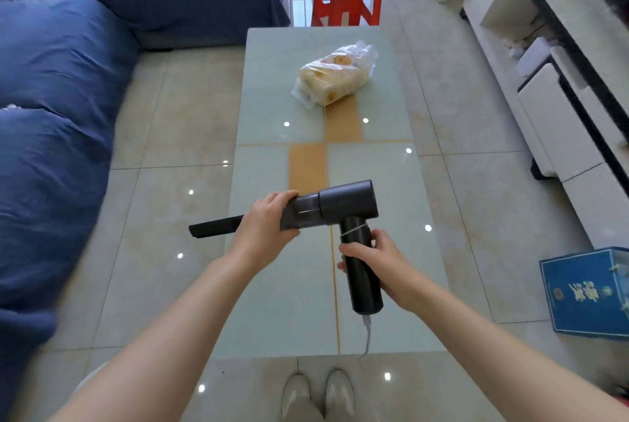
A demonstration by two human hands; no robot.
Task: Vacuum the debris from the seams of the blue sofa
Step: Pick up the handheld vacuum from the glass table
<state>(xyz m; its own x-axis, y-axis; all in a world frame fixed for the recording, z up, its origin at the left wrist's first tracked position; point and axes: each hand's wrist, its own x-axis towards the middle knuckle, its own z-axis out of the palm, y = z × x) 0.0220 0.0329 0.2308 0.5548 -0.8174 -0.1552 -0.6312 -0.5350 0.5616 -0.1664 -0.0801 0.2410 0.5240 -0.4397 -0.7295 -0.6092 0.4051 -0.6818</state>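
My left hand [263, 222] is wrapping around the front of the handheld vacuum [340, 209], where the crevice nozzle [216, 229] joins the clear dust cup, probably steadying or seating that nozzle. To the vacuum's right and below it, my right hand [371, 260] is gripping the dark handle so the body stays level above the glass table [306, 108]. The blue sofa [58, 98] is lying well to the vacuum's left, its seams not yet reached.
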